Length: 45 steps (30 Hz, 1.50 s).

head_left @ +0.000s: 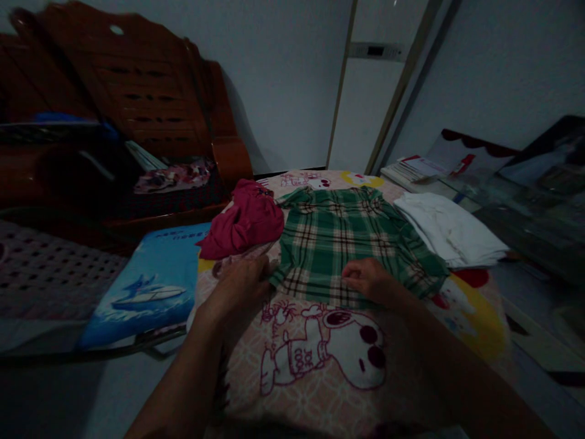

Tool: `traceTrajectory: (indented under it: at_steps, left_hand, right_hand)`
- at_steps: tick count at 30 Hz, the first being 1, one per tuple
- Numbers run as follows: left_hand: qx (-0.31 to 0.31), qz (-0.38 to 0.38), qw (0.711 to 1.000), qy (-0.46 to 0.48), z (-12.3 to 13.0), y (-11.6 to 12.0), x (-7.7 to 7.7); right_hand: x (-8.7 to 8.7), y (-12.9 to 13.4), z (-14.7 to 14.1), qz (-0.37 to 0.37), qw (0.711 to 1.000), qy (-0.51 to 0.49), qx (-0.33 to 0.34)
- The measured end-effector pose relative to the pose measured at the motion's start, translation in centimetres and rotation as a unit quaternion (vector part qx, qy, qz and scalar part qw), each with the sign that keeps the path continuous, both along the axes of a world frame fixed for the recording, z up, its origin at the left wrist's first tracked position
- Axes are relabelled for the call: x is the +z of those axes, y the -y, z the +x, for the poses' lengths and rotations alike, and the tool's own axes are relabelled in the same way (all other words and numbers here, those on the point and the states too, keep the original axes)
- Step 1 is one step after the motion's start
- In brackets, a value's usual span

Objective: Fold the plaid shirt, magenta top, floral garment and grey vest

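A green plaid shirt [326,235] lies spread out on a cloth-covered table, its near edge towards me. At its near left corner is my left hand [244,277], fingers bent and closed at the edge of the fabric; the fingertips are partly hidden. My right hand [368,277] is over the lower right part of the shirt, its fingers curled together, with no fabric seen raised between them. Left of the shirt, a crumpled magenta garment [249,219] sits in a heap. White folded clothing [448,228] rests to the right of the shirt.
The pink tablecloth [301,396] carries a cartoon dog print. A blue package with a boat picture [153,286] stands left of the table. Behind it is a carved wooden seat [146,91] with fabric on it. Papers [418,167] and a glass surface are at the right.
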<state>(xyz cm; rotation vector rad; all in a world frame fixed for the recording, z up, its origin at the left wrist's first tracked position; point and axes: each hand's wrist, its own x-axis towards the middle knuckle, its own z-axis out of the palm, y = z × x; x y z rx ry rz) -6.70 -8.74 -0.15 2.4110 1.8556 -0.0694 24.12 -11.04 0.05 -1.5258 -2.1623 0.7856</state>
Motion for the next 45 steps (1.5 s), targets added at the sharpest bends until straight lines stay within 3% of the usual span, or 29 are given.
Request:
traceTrajectory:
  at_steps: [5,10,16,21,25,27,30,33,38,45]
  left_hand:
    - [-0.015,0.020,1.000,0.004,-0.7,0.6,0.0]
    - [0.000,0.019,0.999,-0.032,-1.1,1.7,0.2]
    - [0.022,-0.069,0.997,-0.016,-2.3,2.0,1.2]
    - [-0.043,-0.024,0.998,0.050,-1.6,1.1,3.3]
    - [-0.147,0.038,0.980,0.126,2.3,-3.3,4.8]
    - [-0.147,0.056,0.978,0.133,4.7,-6.9,4.9]
    - [-0.087,0.080,0.982,0.149,7.4,-12.6,4.0]
    - [-0.014,0.114,0.976,0.183,8.2,-17.0,2.8]
    - [0.098,0.144,0.959,0.221,7.9,-22.1,1.3]
    - [0.136,0.049,0.978,0.151,8.8,-28.0,-0.5]
  right_hand:
    - [-0.5,0.9,2.5,-0.024,0.996,0.059,-0.055]
    - [-0.9,0.4,3.8,-0.066,0.996,0.048,-0.048]
    - [-0.8,0.5,3.4,-0.072,0.994,0.070,-0.051]
    - [0.2,0.5,1.4,-0.043,0.995,0.078,-0.034]
    - [0.8,-1.0,-1.5,0.017,0.994,0.107,0.029]
    - [0.5,-2.0,-3.0,0.052,0.990,0.120,0.049]
    - [-0.9,-3.1,-4.7,0.073,0.987,0.138,0.043]
    - [-2.6,-3.5,-5.7,0.088,0.983,0.161,0.012]
    - [-4.1,-3.0,-6.1,0.118,0.974,0.192,0.007]
    - [-3.9,-3.0,-6.2,0.099,0.979,0.176,0.016]
